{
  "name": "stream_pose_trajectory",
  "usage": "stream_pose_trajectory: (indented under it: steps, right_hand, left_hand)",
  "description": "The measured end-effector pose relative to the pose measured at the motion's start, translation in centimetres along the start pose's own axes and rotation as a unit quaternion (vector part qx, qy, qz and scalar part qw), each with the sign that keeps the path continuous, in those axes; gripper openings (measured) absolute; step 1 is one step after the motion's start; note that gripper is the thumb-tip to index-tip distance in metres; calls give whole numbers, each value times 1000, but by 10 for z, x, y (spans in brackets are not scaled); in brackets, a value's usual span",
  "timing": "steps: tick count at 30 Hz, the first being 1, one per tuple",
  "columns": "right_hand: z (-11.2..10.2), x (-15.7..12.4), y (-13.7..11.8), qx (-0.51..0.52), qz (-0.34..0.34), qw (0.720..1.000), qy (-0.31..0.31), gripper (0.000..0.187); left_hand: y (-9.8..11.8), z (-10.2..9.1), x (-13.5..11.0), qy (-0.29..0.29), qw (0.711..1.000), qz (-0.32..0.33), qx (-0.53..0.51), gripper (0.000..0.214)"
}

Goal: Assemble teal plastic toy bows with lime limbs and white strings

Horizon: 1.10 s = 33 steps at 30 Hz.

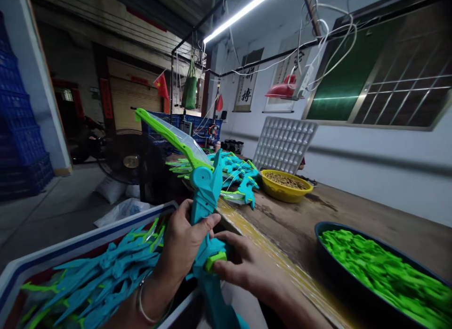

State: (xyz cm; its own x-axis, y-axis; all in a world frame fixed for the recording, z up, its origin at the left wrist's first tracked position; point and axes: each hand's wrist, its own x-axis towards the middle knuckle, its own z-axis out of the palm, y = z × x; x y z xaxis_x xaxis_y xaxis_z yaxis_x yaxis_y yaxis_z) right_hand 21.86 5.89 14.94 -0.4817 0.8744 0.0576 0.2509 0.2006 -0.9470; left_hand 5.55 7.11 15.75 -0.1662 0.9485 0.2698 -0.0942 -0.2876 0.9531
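A teal plastic toy bow (pixel 206 197) with a lime-green arm and a clear sheet along it stands tilted in front of me. My left hand (pixel 183 242) is closed around its teal body, thumb across the front. Lower down, my right hand (pixel 240 260) pinches a small lime-green plastic piece (pixel 215 260) against the side of the same toy. The toy's lower end runs out of view at the bottom edge. A white bin (pixel 88 242) full of similar teal and green toys (pixel 116 267) is beside my left forearm.
On the wooden table (pixel 293 230) lie a pile of teal toys (pixel 240 168), a yellow bowl (pixel 282 193) of small brownish pieces and a dark basin (pixel 319 230) of green parts. A fan (pixel 123 154) stands left, a red lamp (pixel 280 89) hangs above.
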Motion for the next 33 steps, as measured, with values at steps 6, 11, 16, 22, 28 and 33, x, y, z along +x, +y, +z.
stream_pose_trajectory:
  steps: [6,11,16,22,28,33]
  right_hand:
    - [13,-10,20,38,-63,996,42,46]
    - [14,-19,24,13,-86,994,64,50]
    - [27,-21,35,-39,-160,979,124,24]
    - [33,-23,44,45,-167,977,125,7]
    - [30,-22,40,38,-131,984,119,20]
    - [18,-18,33,201,-20,977,62,51]
  left_hand:
    - [-11,-19,-21,-82,996,-6,25,38]
    - [-25,-37,-46,-193,974,-93,-69,65]
    - [-40,-38,-54,-161,976,-112,-96,54]
    - [-37,-32,-62,-132,983,-114,-62,45]
    - [-43,-26,-70,-107,987,-115,-26,49]
    - [-48,-23,-75,-103,989,-104,-14,46]
